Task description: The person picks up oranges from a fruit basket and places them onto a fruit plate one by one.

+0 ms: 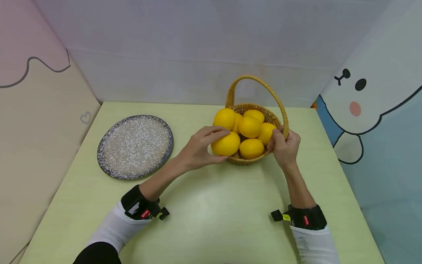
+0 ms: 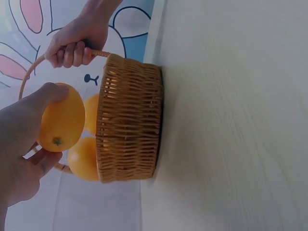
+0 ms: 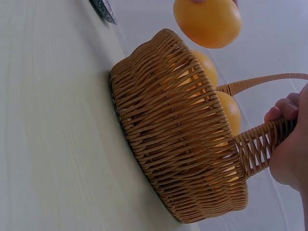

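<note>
My left hand [image 1: 202, 148] holds an orange [image 1: 226, 144] between thumb and fingers, at the near left side of a wicker basket [image 1: 242, 161]. In the left wrist view that orange [image 2: 61, 120] is raised beyond the basket's rim, its small green stem end showing. My right hand [image 1: 285, 147] grips the basket's arched handle [image 1: 254, 78] low on its right side, fingers wrapped round it. Several more oranges [image 1: 249, 127] fill the basket, which stands on the table. In the right wrist view the basket [image 3: 178, 130] has its woven side toward the camera.
A round speckled plate [image 1: 135, 146] with a dark rim lies on the pale table [image 1: 211, 220], left of the basket. Behind the table rises a whitish wall [image 1: 184, 80]. A panel with a cartoon animal [image 1: 356, 99] stands at the right, and a beige panel [image 1: 39, 124] at the left.
</note>
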Available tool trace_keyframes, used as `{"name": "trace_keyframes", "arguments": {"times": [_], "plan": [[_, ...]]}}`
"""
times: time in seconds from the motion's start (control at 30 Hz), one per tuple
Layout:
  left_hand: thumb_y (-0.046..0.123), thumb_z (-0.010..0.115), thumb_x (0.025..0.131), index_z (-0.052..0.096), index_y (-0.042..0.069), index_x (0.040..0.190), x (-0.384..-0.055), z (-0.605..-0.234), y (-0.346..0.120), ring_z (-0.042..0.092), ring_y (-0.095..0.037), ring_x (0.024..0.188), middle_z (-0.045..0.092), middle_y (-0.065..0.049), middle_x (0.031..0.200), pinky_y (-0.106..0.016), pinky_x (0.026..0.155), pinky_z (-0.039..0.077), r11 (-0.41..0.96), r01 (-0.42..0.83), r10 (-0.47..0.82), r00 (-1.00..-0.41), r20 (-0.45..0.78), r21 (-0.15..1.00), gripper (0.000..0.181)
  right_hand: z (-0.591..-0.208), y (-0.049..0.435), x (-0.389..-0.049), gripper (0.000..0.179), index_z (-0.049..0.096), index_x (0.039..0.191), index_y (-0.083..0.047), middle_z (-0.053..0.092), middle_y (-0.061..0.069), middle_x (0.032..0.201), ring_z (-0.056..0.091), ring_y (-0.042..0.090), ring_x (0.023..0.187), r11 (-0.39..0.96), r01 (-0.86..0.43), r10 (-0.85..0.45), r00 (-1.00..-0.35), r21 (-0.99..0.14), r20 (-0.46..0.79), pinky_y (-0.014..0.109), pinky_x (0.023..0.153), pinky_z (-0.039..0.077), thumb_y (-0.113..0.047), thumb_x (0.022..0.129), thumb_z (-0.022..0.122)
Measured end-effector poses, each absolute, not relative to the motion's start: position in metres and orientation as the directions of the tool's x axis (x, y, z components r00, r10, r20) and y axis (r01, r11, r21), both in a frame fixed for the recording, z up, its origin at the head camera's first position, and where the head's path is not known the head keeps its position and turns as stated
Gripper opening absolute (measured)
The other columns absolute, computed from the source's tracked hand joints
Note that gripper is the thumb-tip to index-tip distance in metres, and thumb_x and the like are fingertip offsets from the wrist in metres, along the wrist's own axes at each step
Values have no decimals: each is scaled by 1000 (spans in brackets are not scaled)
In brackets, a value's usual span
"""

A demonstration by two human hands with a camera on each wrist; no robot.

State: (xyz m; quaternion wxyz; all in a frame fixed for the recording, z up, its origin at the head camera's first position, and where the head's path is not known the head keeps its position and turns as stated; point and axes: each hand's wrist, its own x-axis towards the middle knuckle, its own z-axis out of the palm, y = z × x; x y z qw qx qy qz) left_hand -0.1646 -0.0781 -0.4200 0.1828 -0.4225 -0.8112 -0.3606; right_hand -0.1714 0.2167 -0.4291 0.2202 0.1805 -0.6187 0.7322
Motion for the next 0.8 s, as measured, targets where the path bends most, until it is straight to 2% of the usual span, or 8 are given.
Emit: {"name": "trace_keyframes", "arguments": {"times": [0.3,0.5,0.63,0.8], "plan": [[23,95,69,70,4,132,-162,-416,-131,57,-24,116,64,-13,131,-42,91,58,498,757,485,-648,587,424,70,-428,216,-170,38,41,62,1,40,-1,44,35,13,33,-127,-529,84,-848,-839,523,20,30,37,6,100,43],[15,95,68,69,-1,132,-165,-408,-167,58,-30,121,64,-17,134,-48,95,56,572,695,399,-700,592,436,72,-428,217,-168,38,43,62,-1,40,-1,44,35,13,33,-115,-526,91,-850,-843,518,19,30,39,5,100,43],[16,96,67,68,-1,134,-174,-405,-194,58,-31,123,63,-18,135,-51,96,54,630,635,325,-738,591,447,74,-429,218,-168,38,41,62,1,40,-1,44,35,13,32,-125,-533,93,-846,-837,525,19,30,38,5,99,44],[17,96,68,66,0,136,-190,-407,-231,60,-31,119,64,-17,136,-51,88,57,676,556,240,-787,569,484,76,-429,217,-170,38,41,62,1,40,-1,44,36,13,31,-122,-545,89,-839,-830,538,19,30,40,5,99,44]]}}
